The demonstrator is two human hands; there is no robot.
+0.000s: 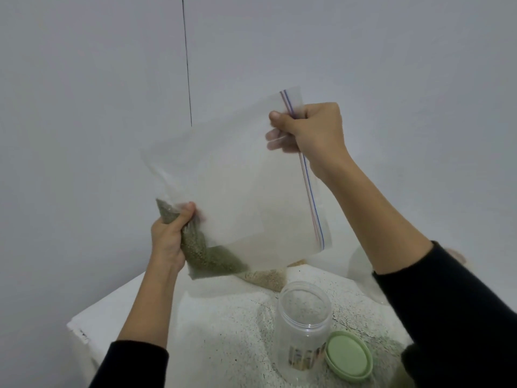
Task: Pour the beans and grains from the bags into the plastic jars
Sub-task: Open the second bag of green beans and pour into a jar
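A clear zip bag hangs in the air between both hands, its green beans pooled in the lower corner. The left hand is clenched around that bean-filled corner; the right hand, higher up, is clenched on the zip strip edge. Below the right hand an open plastic jar stands on the speckled table, a green lid lying just beside it. Below the raised bag a bag of pale grain lies on the table

Zip bag of green beans in both hands above open jar.
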